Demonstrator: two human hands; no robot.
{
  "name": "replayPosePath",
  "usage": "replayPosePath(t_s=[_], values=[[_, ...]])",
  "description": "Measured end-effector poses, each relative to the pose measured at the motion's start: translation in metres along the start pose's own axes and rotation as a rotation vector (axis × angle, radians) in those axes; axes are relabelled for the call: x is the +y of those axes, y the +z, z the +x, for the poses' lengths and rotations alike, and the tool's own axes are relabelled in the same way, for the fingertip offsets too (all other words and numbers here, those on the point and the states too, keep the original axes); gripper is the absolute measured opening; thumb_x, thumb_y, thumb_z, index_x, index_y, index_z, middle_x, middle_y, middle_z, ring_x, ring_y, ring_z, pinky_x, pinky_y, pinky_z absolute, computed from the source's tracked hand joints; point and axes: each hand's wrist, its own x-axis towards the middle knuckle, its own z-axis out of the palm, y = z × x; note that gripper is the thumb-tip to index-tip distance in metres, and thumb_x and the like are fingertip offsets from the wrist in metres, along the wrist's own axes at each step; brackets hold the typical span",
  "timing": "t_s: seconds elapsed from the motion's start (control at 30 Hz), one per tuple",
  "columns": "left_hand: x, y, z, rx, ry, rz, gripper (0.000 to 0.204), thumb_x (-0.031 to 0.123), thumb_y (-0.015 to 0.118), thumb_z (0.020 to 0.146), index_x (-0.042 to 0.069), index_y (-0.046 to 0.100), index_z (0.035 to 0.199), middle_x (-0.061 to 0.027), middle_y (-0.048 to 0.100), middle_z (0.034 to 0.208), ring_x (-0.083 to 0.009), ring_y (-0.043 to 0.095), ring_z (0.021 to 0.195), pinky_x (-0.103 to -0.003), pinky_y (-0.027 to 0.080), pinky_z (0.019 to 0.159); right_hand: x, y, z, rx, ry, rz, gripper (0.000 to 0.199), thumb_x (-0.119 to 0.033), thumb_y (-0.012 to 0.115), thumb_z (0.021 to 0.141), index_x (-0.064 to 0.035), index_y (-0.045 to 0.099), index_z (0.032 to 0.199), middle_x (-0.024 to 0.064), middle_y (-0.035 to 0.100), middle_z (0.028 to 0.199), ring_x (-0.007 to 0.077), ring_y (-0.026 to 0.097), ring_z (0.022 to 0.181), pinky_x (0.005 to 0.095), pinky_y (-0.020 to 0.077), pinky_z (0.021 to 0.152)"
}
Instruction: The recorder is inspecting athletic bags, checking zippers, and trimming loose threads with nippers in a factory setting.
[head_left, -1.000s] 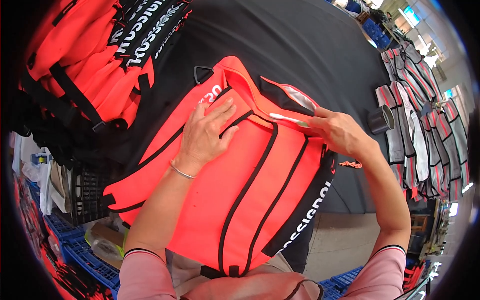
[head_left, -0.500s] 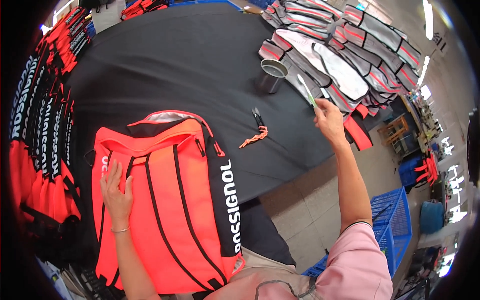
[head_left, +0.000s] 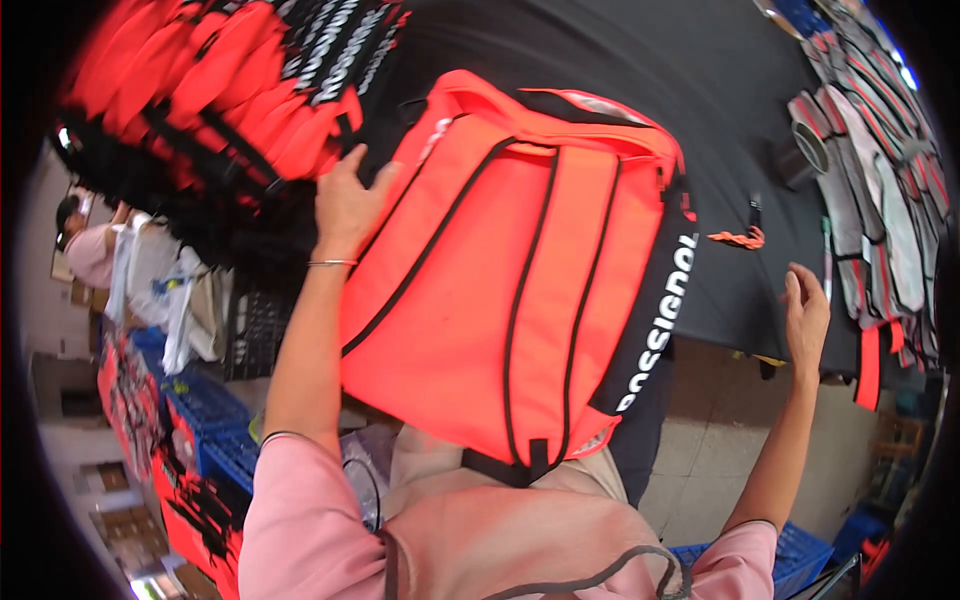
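A bright orange-red backpack (head_left: pixel 480 290) with black trim and a dark side panel lies across the near edge of the black-covered table, its straps facing up. My left hand (head_left: pixel 348 205), thumb and fingers apart, is at the backpack's left edge, beside a heap of similar bags; whether it touches either is unclear. Over the table's front edge, my right hand (head_left: pixel 803 318) is empty with its fingers extended. Just beyond it lies a slender white-and-green stick (head_left: pixel 827 262), like a toothbrush. Thread snips (head_left: pixel 755 212) with a braided orange cord lie right of the backpack.
Orange and black bags (head_left: pixel 230 90) are heaped at the far left. A dark metal cup (head_left: pixel 800 155) stands near a stack of grey pieces with red stripes (head_left: pixel 880 200) on the right. Blue crates (head_left: pixel 225 450) sit low at left, and another person is beyond them.
My right hand has let go of the white-and-green stick and drawn back toward me. My left hand has moved off the backpack's middle to its left edge. The view has swung left.
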Motion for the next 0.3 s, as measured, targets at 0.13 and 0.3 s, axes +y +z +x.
replayPosePath(t_s=[0.13, 0.3], values=[[0.002, 0.022, -0.049, -0.026, -0.15, 0.013, 0.089, 0.066, 0.063, 0.082, 0.002, 0.047, 0.141, -0.0253, 0.062, 0.122, -0.0424, 0.057, 0.117, -0.049, 0.047, 0.097, -0.063, 0.092, -0.054, -0.146, 0.067, 0.155, 0.034, -0.03, 0.06, 0.097, 0.0006, 0.063, 0.111, 0.0126, 0.065, 0.092, 0.0201, 0.063, 0.084, 0.0373, 0.0484, 0.073], [0.019, -0.01, -0.058, -0.24, -0.348, -0.22, 0.092, 0.067, 0.061, 0.083, 0.003, 0.042, 0.146, -0.0262, 0.052, 0.139, -0.0393, 0.05, 0.13, -0.046, 0.043, 0.104, -0.062, 0.132, -0.068, -0.261, 0.058, 0.255, 0.066, -0.046, 0.071, 0.087, -0.0037, 0.047, 0.131, 0.0218, 0.057, 0.123, 0.0331, 0.058, 0.108, 0.044, 0.0447, 0.089]])
